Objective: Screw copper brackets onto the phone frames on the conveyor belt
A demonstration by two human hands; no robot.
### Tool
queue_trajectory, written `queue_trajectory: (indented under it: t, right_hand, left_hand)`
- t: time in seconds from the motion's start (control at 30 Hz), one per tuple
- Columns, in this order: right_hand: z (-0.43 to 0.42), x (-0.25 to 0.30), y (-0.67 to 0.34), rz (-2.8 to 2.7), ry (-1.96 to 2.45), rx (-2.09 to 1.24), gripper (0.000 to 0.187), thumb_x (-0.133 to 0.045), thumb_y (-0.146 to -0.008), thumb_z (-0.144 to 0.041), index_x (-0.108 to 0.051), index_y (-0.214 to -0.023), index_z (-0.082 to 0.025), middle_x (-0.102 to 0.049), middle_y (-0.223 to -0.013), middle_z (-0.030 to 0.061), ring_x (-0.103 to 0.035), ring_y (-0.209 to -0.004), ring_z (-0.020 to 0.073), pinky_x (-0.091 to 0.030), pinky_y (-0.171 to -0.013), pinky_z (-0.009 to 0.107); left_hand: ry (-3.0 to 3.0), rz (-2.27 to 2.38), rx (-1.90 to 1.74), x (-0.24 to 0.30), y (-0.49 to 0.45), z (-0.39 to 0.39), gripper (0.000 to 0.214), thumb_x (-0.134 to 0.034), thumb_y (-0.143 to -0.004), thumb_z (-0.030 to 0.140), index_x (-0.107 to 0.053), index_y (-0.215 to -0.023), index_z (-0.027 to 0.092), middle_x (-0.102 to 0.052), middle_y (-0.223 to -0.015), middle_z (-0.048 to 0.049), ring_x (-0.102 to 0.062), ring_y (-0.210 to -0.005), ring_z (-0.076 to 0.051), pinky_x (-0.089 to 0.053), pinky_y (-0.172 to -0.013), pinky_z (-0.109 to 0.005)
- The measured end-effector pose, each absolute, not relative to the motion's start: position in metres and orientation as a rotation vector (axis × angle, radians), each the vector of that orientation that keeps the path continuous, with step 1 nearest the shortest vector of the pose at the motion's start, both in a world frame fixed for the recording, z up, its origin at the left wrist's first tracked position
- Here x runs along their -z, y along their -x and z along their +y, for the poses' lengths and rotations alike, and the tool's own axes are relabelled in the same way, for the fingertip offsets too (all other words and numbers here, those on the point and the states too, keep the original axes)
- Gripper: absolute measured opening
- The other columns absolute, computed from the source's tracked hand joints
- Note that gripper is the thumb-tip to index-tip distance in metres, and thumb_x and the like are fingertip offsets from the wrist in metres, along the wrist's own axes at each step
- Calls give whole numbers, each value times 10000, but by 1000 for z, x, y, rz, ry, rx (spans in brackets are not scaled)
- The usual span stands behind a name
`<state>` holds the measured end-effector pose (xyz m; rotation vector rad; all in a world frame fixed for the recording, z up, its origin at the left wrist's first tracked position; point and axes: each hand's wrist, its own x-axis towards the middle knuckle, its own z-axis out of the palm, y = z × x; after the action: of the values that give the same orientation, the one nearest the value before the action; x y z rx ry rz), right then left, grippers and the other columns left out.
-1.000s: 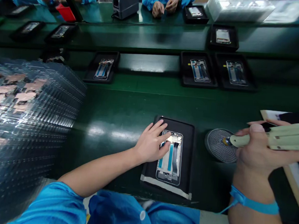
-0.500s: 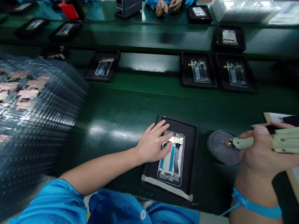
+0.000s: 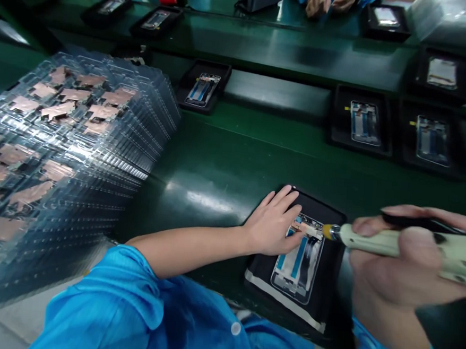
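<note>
To the left of the near tray, well apart from it, a stack of clear trays bearing copper-coloured parts rises beside the green worktop; beyond the near tray and to its left sits a far black tray with a similar frame inside. The left hand comes in over the near tray's left edge, fingers stretched out and clamped on nothing, its thumb and forefinger over the phone frame's far left part. The phone frame lies inside the near tray, long axis running away from the person, far end leaning slightly right. The left hand, overlapping it, is the nearer one and blocks that corner from the left. The yellow tip of the pale green screwdriver comes in from the near tray's right, at the frame's far right part; I cannot tell whether it touches. Beyond and right of the near tray, two black trays stand side by side. Right of the near tray, the right hand is wrapped round the screwdriver's body.
</note>
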<state>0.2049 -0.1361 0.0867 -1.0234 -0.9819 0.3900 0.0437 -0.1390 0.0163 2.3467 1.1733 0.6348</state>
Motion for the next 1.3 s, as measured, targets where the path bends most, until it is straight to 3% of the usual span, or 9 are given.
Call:
queue_trajectory:
  t: [0.17, 0.67, 1.0, 1.3]
  right_hand:
    - [-130, -77, -178, -1080, 931, -531, 275, -741, -695, -242, -659, -957, -228, -661, -797, 0, -554, -453, 162, -495, -419, 339]
    - [-126, -70, -171, -1129, 929, -519, 284, -747, -709, -277, -645, -970, -234, -655, -802, -8, -549, -450, 167, -483, -422, 348]
    - [-126, -72, -166, -1142, 967, -525, 249, -795, -719, -300, -707, -949, -337, -627, -752, -2, -516, -425, 197, -461, -395, 410]
    - [-126, -68, -164, -1138, 930, -536, 296, -754, -700, -228, -627, -967, -217, -645, -781, -14, -552, -451, 159, -495, -452, 333]
  left_hand:
    - [-2330, 1171, -633, -18, -45, -139, 506, -593, -970, 408, -558, -1378, 110, -407, -1602, -181, -168, -1592, -324, -308, -1255, -561]
    - [-2321, 1211, -589, -18, -49, -140, 527, -585, -987, 398, -509, -1417, 101, -412, -1599, -158, -155, -1593, -307, -293, -1269, -529]
    - [-2312, 1205, -539, -23, -49, -139, 563, -600, -978, 392, -491, -1442, 91, -404, -1602, -165, -141, -1597, -300, -276, -1276, -529]
    - [-2314, 1204, -582, -20, -49, -140, 544, -599, -977, 389, -501, -1430, 104, -416, -1595, -160, -166, -1591, -312, -289, -1267, -532]
